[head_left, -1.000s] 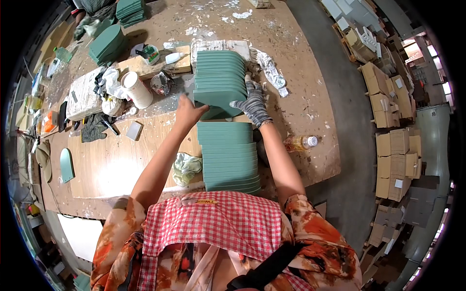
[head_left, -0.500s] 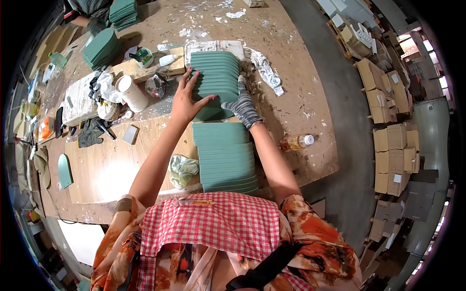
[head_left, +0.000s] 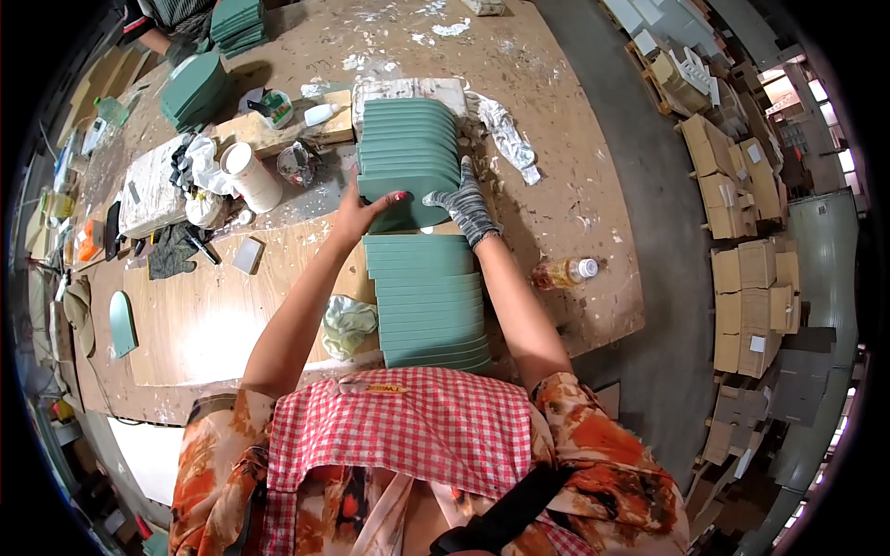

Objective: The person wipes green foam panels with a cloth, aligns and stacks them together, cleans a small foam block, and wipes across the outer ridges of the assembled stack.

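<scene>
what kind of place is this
Probably a workshop or small factory floor: a paint-spattered wooden workbench carries stacks of green panels, a white cup and rags, with stacked cardboard boxes alongside.

Both hands [head_left: 408,206] slid nearer along far green panel stack [head_left: 408,153].

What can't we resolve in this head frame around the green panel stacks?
- Head view: the left hand and gloved right hand cover the near edge of the far green stack; grip underneath hidden.
- Panel count in the near green stack: edges too fine.
- Its near end is cut off by the checked apron.
- Clutter by the white cup: too small.
</scene>
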Action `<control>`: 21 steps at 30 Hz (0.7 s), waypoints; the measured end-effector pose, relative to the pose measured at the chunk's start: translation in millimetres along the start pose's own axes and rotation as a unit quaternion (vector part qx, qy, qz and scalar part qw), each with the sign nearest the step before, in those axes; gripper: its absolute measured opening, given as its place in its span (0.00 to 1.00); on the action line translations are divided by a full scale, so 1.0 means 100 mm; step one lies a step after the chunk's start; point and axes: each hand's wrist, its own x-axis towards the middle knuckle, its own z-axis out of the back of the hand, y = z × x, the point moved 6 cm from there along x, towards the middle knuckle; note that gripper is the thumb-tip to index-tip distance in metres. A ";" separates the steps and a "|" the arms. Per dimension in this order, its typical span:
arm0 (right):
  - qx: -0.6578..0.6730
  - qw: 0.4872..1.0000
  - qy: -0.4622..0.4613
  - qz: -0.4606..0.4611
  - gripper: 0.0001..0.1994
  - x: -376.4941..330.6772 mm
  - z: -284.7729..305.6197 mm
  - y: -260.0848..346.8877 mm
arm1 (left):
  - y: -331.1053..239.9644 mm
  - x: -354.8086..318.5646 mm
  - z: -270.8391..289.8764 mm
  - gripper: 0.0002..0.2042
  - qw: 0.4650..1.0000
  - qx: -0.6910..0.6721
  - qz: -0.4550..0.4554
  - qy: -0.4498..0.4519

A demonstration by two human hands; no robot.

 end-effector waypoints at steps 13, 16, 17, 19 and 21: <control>0.081 0.991 -0.030 0.100 0.59 -0.04 -0.04 0.08 | 0.26 0.07 -0.14 0.36 0.981 -0.093 0.064 0.158; 0.029 0.994 -0.026 0.106 0.60 -0.05 -0.04 0.11 | 0.26 0.05 -0.14 0.36 0.977 -0.117 0.078 0.162; -0.011 0.992 -0.037 0.123 0.60 -0.05 -0.02 0.11 | 0.25 0.04 -0.17 0.36 0.976 -0.118 0.076 0.164; -0.015 0.993 -0.021 0.112 0.58 -0.06 0.02 0.10 | 0.14 0.02 -0.18 0.34 0.978 -0.120 0.087 0.146; -0.020 0.995 -0.007 0.102 0.56 -0.05 0.06 0.08 | 0.03 -0.04 -0.15 0.34 0.975 -0.156 0.113 0.114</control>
